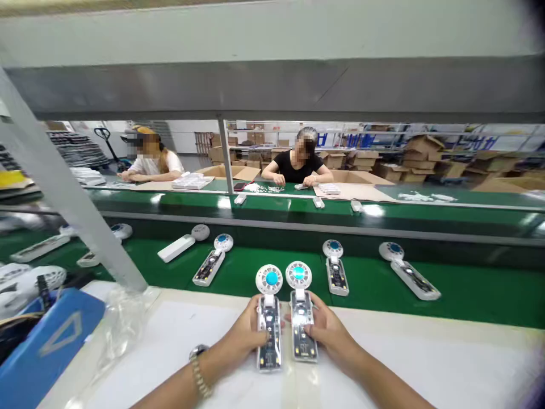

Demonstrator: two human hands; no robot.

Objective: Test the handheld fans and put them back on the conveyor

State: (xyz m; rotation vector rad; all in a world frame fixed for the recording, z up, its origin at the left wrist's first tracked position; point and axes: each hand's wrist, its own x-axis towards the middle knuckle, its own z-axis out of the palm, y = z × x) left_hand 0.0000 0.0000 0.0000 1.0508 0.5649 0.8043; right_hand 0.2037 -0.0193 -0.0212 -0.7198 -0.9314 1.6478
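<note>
While both units are lying side by side on the white bench [426,352], just short of the green belt [468,289], the left hand [244,335] is clasping the left fan unit [269,318] by its open handle, thumb across the circuit board. The right hand [327,329] is gripping the right fan unit [301,312] likewise. Fingers beneath are hidden. On the belt beyond them, more fan units [336,267] are lying. Two people [298,165] are sitting across the belt; their small white parts are hard to make out.
</note>
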